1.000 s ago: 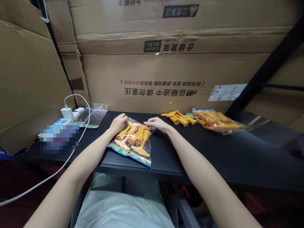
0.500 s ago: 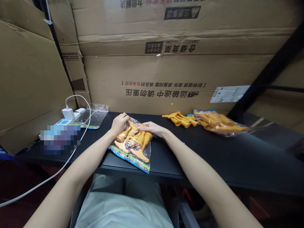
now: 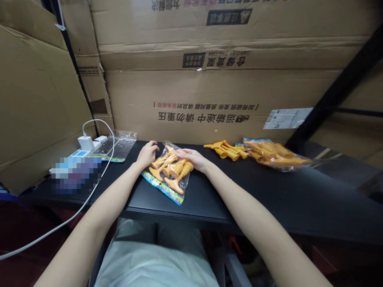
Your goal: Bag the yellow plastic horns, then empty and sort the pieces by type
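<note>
A clear plastic bag (image 3: pixel 169 169) with a colourful printed strip along its near edge lies tilted on the black table. Inside it are several orange plastic pieces (image 3: pixel 176 165) with flared, cup-like ends and curved bars; their exact kind is unclear. My right hand (image 3: pixel 193 158) grips the bag at its far right side, thumb on top. My left hand (image 3: pixel 147 154) is just left of the bag, fingers loosely bent and apart, with nothing in them.
Loose orange pieces (image 3: pixel 229 150) and another filled bag (image 3: pixel 275 154) lie at the back right. At left are an empty clear bag (image 3: pixel 119 145), a power strip with a white charger (image 3: pixel 85 142) and its cable (image 3: pixel 112 153). A cardboard wall (image 3: pixel 179 87) stands behind the table (image 3: pixel 254 199).
My left hand has let go of the bag and moved slightly left. The bag has shifted away from the table's front edge and turned a little, with my right hand still on it.
</note>
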A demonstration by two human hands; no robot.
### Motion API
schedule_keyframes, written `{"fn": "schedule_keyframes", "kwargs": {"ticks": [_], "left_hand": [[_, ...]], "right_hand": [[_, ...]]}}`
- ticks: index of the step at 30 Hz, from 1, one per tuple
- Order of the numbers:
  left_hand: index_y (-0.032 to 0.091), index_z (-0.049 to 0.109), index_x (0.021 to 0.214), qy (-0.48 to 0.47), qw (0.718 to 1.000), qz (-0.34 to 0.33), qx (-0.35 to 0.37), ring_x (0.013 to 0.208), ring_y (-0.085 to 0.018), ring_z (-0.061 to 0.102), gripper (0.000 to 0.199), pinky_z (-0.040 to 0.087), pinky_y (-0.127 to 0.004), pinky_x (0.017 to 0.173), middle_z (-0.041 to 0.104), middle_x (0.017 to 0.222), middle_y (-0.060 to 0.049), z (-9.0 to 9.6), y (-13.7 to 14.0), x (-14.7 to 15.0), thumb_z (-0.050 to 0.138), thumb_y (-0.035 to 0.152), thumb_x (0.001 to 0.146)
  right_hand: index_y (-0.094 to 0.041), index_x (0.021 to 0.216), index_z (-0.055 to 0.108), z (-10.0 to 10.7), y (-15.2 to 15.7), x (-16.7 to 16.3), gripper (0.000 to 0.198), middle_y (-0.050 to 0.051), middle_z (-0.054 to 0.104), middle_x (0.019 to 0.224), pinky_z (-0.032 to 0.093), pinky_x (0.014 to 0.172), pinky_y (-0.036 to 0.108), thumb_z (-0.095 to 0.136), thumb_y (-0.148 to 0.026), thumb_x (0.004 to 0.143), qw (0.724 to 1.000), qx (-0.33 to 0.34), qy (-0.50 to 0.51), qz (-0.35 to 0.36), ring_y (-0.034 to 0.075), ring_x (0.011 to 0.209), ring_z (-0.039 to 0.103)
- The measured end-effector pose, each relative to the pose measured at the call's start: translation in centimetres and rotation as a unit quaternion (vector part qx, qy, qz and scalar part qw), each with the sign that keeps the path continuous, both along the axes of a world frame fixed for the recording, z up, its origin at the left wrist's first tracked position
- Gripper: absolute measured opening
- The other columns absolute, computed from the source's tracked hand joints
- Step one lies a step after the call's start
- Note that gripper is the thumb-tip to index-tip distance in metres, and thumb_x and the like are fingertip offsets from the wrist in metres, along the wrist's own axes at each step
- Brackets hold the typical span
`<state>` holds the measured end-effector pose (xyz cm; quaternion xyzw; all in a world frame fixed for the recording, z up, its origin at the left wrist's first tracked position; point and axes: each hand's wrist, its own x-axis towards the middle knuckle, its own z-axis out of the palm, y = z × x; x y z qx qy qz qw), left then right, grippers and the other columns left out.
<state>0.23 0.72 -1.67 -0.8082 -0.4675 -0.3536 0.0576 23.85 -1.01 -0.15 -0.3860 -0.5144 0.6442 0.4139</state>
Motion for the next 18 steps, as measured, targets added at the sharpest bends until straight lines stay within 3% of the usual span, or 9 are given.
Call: {"fn": "schedule_keyframes", "kwargs": {"ticks": [4,6,10,14,18], "left_hand": [[0.017,0.061,0.114,0.042,0.985,0.104,-0.134,0.115,-0.024,0.053,0.032,0.043,-0.038,0.099,0.057,0.124,-0.011,-1.3,1.4,-1.6,0.047,0.017,0.085],[0.011,0.053,0.127,0.067,0.973,0.119,-0.188,0.123,-0.025,0.049,0.041,0.039,-0.038,0.104,0.054,0.131,-0.015,-1.6,1.7,-2.1,0.045,0.024,0.088],[0.015,0.04,0.139,0.106,0.961,0.095,-0.236,0.135,-0.026,0.036,0.051,0.029,-0.044,0.111,0.039,0.146,-0.013,-1.4,1.5,-1.9,0.039,0.034,0.093],[0.024,0.029,0.146,0.113,0.959,0.028,-0.256,0.14,-0.027,0.026,0.057,0.022,-0.052,0.112,0.022,0.155,-0.009,-0.8,0.5,-0.7,0.033,0.047,0.093],[0.029,0.021,0.148,0.138,0.949,-0.032,-0.281,0.142,-0.027,0.02,0.06,0.017,-0.058,0.111,0.016,0.157,-0.007,-0.2,-0.5,0.6,0.028,0.053,0.093]], "right_hand": [[-0.012,0.083,0.066,-0.6,1.5,1.5,0.022,0.009,0.072,0.079,0.056,0.064,0.028,0.078,-0.017,0.065,0.996,-0.019,0.018,-0.088,0.017,0.066,0.067],[-0.013,0.08,0.064,-1.1,2.5,2.3,0.019,0.007,0.071,0.073,0.056,0.061,0.027,0.076,-0.015,0.067,0.987,-0.02,0.022,-0.161,0.016,0.061,0.066],[-0.012,0.079,0.06,-1.8,4.0,3.5,0.017,0.004,0.067,0.062,0.056,0.06,0.028,0.072,-0.007,0.068,0.96,-0.034,0.036,-0.277,0.016,0.056,0.065],[-0.009,0.082,0.061,-1.8,4.0,3.4,0.014,0.005,0.066,0.061,0.058,0.062,0.03,0.064,0.0,0.071,0.949,-0.073,0.059,-0.302,0.017,0.056,0.065],[-0.009,0.087,0.061,-1.3,3.5,3.0,0.011,0.006,0.068,0.067,0.059,0.065,0.031,0.06,-0.003,0.077,0.949,-0.09,0.084,-0.289,0.017,0.06,0.067]]}}
